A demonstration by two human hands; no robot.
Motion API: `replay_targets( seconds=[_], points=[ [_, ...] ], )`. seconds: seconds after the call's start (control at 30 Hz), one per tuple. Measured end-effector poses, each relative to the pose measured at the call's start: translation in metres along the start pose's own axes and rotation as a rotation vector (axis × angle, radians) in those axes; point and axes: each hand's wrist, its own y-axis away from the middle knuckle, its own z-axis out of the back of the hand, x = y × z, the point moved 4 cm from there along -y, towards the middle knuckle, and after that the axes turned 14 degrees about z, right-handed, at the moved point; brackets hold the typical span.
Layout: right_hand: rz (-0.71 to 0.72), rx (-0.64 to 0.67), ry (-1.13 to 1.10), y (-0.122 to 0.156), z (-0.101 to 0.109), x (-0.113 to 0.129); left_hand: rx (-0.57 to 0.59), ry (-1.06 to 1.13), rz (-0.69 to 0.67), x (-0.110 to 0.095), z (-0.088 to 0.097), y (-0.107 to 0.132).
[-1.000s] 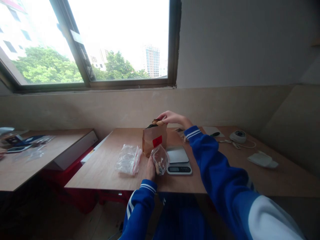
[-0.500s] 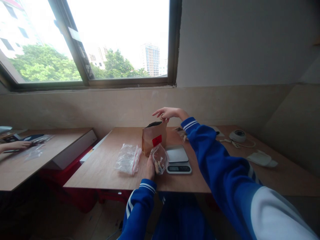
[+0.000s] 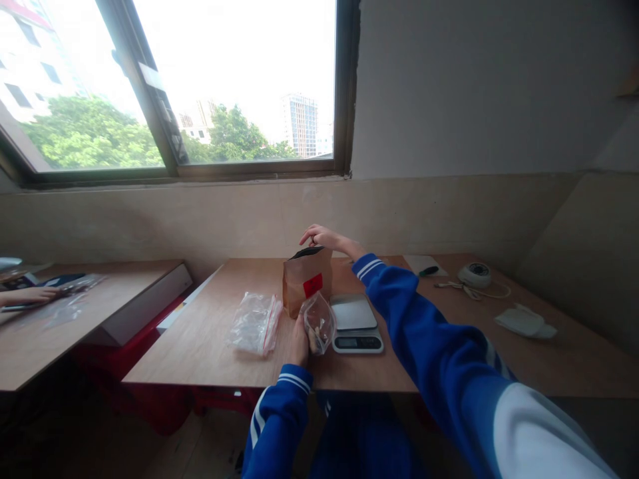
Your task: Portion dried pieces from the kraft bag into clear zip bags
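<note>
My left hand is closed on the side of a clear plastic zip bag, which stands open and tilted at the table's front. Several small pale pieces lie at its bottom; their kind is too small to tell. Over the mouth of an upright brown paper bag with a red label, my right hand hangs with bent fingers apart, holding nothing visible. The bag's inside is dark and its contents are hidden. Right beside the zip bag sits a white kitchen scale with a metal plate.
A stack of clear zip bags lies left on the wooden table. At right are a white dome camera with its cable, a white pouch-like item and a dark-handled tool on paper. Another person's hand works at the left table.
My right hand has moved slightly left and down toward the paper bag's mouth. The left hand still holds the zip bag. The view has tilted up slightly.
</note>
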Motion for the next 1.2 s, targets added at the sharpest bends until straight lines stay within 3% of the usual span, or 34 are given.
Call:
replay_targets(
  seconds=[0.2,0.37,0.47,0.6,0.73,0.93,0.97,1.03,1.13,1.2],
  points=[
    [0.084,-0.102,0.082,0.005,-0.003,0.000,-0.021,-0.079,-0.045,-0.014,-0.005,0.014],
    [0.282,-0.249,0.097,0.022,-0.011,0.005,-0.025,-0.123,-0.072,-0.024,-0.009,0.026],
    [0.259,-0.330,0.054,0.030,-0.014,-0.003,-0.017,-0.151,-0.079,-0.027,-0.011,0.029],
    [0.225,-0.263,0.005,0.035,-0.020,-0.015,-0.048,-0.155,-0.087,-0.027,-0.008,0.029],
    [0.202,-0.179,0.106,0.042,-0.020,-0.010,-0.094,-0.163,-0.115,-0.024,-0.004,0.024],
    [0.265,-0.282,-0.059,0.065,-0.004,0.023,-0.086,-0.170,-0.099,-0.018,-0.002,0.019],
    [0.244,-0.236,-0.114,0.070,-0.006,0.027,-0.079,-0.165,-0.101,-0.017,-0.002,0.017],
    [0.149,-0.013,-0.237,0.082,-0.020,0.029,-0.080,-0.162,-0.118,-0.014,0.001,0.012],
    [-0.050,0.453,-0.326,0.107,-0.062,0.024,-0.087,-0.154,-0.153,-0.009,0.005,0.004],
    [-0.167,0.601,-0.226,0.122,-0.089,0.016,-0.054,-0.135,-0.175,-0.007,0.004,0.000]
  ],
)
